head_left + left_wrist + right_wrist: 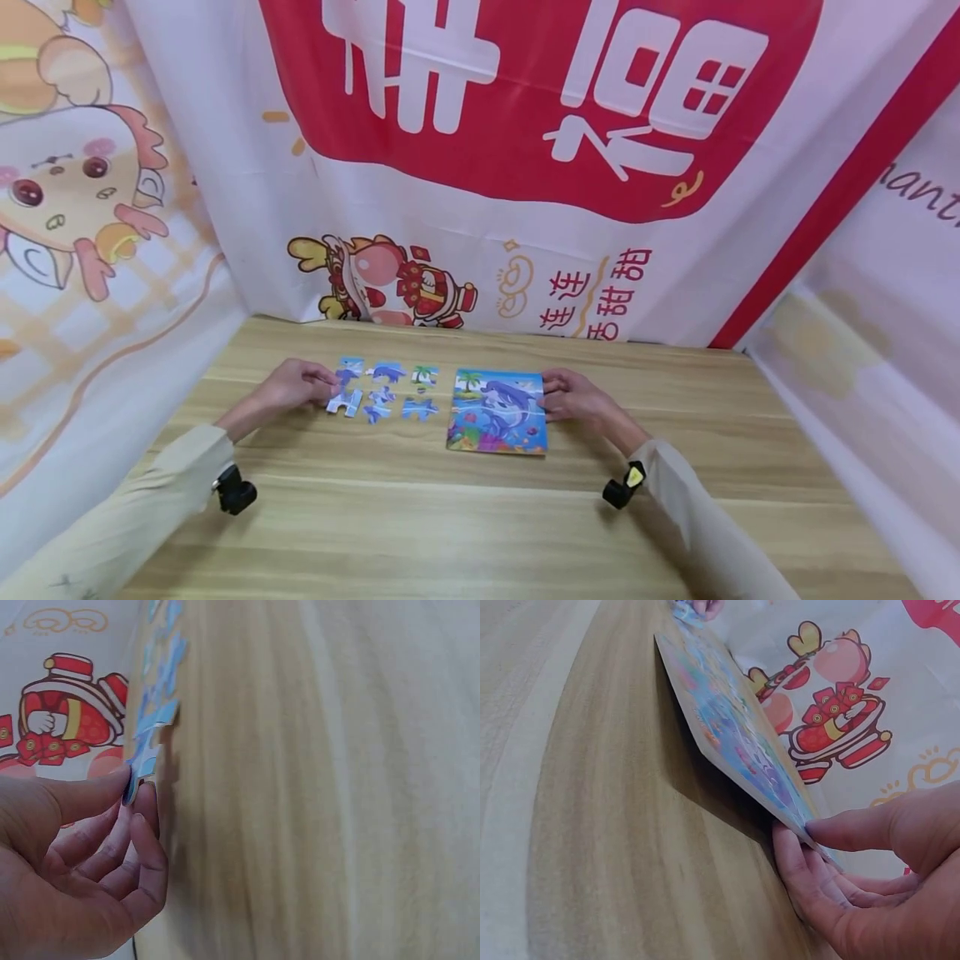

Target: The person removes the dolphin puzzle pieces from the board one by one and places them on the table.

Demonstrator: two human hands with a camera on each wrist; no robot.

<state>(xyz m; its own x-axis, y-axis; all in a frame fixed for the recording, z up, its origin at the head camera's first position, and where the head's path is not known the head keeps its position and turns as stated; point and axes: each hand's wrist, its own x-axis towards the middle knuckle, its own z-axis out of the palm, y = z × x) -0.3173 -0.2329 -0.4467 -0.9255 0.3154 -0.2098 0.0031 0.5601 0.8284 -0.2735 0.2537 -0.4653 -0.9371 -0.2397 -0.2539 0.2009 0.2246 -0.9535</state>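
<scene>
My left hand (298,385) pinches a blue jigsaw piece (136,782) between thumb and fingers at the left end of a group of loose pieces. Beside it lies a pale blue jigsaw piece (344,403). To the right, my right hand (576,397) grips the right edge of a square dolphin picture board (498,412), thumb on top and fingers underneath. In the right wrist view the board's gripped edge is tilted up off the table, with a shadow below it.
Several more jigsaw pieces (386,372) lie between the left hand and the board on the wood-grain table (390,533). A printed cloth (450,183) hangs along the table's back edge, with more cloth at both sides.
</scene>
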